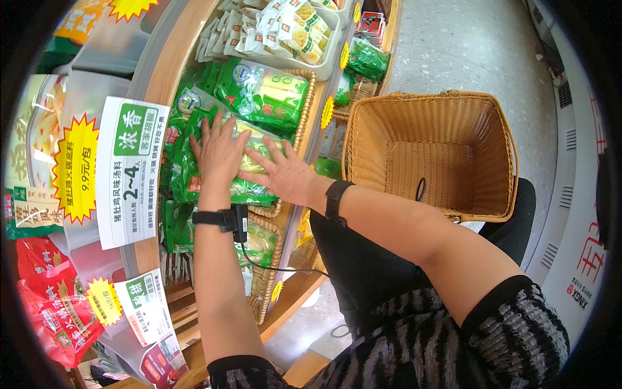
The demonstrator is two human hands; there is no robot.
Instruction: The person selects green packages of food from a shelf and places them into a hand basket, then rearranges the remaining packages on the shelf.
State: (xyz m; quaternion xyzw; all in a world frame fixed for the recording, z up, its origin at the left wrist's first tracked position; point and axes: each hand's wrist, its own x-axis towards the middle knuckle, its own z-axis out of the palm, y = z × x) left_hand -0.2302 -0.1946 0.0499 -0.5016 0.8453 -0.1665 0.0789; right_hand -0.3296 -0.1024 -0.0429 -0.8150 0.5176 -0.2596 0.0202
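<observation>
My left hand (218, 150) lies with fingers spread on a green and clear plastic food packet (187, 167) in a wicker shelf basket (306, 109). Beside it, my right hand (286, 177) also rests on the packet, fingers apart, its fingertips close to the left hand's. Pale yellow food shows through the packet's clear window. Another packet of the same kind (262, 92) lies just beyond, and more are stacked under and behind. The undersides of both hands are hidden. Each wrist wears a black strap, the left one with a cabled device (239, 223).
A large wicker shopping basket (427, 146) stands to the right, its woven floor visible. Small sachets (296, 29) fill a white bin farther along the wooden shelf. Price cards (131, 172) stick out at left. A white appliance (559, 272) borders the tiled aisle (437, 44).
</observation>
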